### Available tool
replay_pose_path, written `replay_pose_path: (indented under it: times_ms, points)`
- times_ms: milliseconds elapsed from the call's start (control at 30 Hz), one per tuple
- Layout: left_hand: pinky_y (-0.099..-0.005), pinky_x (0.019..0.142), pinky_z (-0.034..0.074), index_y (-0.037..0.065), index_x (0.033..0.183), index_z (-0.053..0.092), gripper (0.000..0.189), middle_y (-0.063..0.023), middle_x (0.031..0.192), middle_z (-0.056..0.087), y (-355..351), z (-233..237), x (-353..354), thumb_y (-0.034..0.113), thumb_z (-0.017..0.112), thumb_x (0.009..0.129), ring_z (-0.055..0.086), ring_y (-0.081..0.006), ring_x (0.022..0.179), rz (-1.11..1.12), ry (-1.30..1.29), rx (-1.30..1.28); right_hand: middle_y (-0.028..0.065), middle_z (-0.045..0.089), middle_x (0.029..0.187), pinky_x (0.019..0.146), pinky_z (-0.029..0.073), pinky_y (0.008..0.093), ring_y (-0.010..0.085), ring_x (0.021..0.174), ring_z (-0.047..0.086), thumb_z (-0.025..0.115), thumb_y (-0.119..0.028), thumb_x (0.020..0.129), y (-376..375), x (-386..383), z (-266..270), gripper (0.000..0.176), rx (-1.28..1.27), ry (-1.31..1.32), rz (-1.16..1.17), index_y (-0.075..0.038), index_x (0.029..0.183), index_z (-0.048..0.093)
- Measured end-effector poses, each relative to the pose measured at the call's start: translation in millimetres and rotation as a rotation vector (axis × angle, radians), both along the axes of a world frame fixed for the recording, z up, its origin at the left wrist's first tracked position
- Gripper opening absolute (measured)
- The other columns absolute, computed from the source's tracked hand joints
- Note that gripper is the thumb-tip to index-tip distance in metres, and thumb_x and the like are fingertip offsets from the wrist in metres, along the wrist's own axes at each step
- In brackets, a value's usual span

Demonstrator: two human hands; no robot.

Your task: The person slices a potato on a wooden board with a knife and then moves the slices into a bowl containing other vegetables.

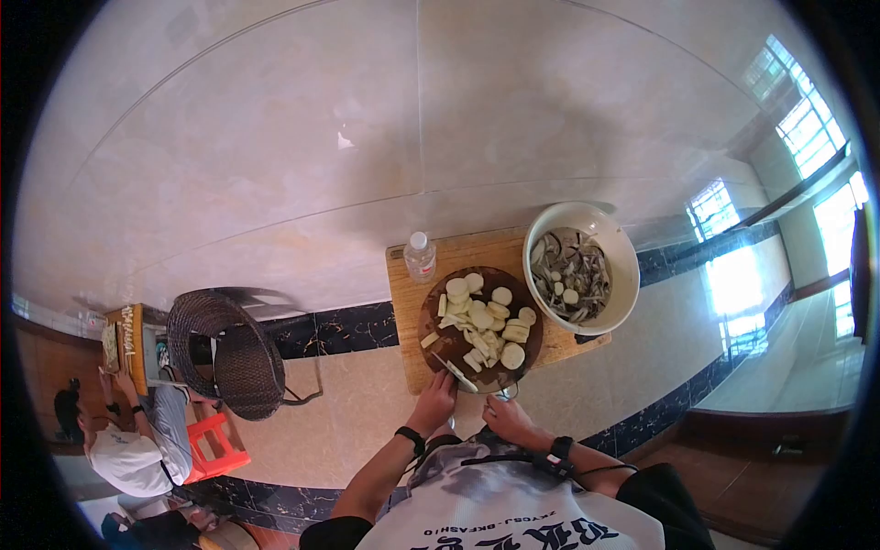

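Pale round and stick-shaped vegetable pieces [481,316] lie heaped on a round dark-brown board [440,346]. At the board's near edge, my left hand [436,403] has its fingers together against a long pale piece [461,377]. My right hand [509,419] is closed just right of it, below the board's edge, around something small and shiny that I cannot make out. A cream bowl [625,275] right of the board holds greyish strips [582,266] and a few pale round slices.
The board and bowl stand on a wooden table [401,302] by a tiled wall. A clear bottle [421,258] stands behind the board. To the left are a dark wicker chair [247,367], a red stool [215,447] and a seated person [128,458] at another small table.
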State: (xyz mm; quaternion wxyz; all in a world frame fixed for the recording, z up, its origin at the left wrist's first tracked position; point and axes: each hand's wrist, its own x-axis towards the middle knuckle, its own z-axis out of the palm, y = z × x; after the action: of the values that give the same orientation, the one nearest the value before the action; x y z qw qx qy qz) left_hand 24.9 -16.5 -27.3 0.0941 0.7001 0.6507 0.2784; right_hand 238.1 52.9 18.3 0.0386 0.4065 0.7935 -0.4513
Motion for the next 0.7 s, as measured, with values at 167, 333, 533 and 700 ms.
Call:
replay_pose_path:
  times_ms: [167, 333, 533, 700]
  points:
    - [-0.0443, 0.094, 0.053, -0.012, 0.114, 0.063, 0.029, -0.0202, 0.118, 0.06, 2, 4, 3, 0.005, 0.06, 0.09, 0.058, -0.0364, 0.112, 0.036, -0.11, -0.015, 0.0315, 0.063, 0.086, 0.074, 0.049, 0.0585, 0.0538, 0.084, 0.061, 0.055, -0.019, 0.096, -2, -2, 2, 0.023, 0.073, 0.044, 0.096, 0.004, 0.099, 0.054]
    - [-0.0442, 0.092, 0.054, -0.01, 0.108, 0.065, 0.026, -0.0191, 0.116, 0.06, 2, -1, 0, 0.006, 0.06, 0.088, 0.058, -0.0354, 0.113, 0.002, -0.007, 0.002, 0.0321, 0.063, 0.086, 0.074, 0.049, 0.0586, 0.0538, 0.084, 0.062, 0.054, -0.02, 0.095, -5, -9, -8, 0.025, 0.097, 0.087, 0.029, 0.005, 0.099, 0.054]
    - [-0.0447, 0.094, 0.054, -0.009, 0.106, 0.067, 0.026, -0.0196, 0.118, 0.061, 0, 0, -3, 0.008, 0.06, 0.087, 0.057, -0.0354, 0.118, -0.042, 0.057, -0.008, 0.032, 0.062, 0.079, 0.071, 0.048, 0.0595, 0.0534, 0.08, 0.062, 0.054, -0.021, 0.095, 1, -23, -8, 0.026, 0.108, 0.087, 0.049, 0.005, 0.096, 0.053]
    - [-0.0446, 0.099, 0.053, -0.01, 0.108, 0.067, 0.029, -0.0225, 0.126, 0.059, 1, -14, 1, 0.008, 0.061, 0.086, 0.055, -0.0374, 0.125, -0.015, 0.061, -0.072, 0.0317, 0.061, 0.077, 0.07, 0.047, 0.0599, 0.054, 0.079, 0.061, 0.055, -0.02, 0.095, 8, -15, -7, 0.024, 0.085, 0.089, -0.023, 0.004, 0.095, 0.052]
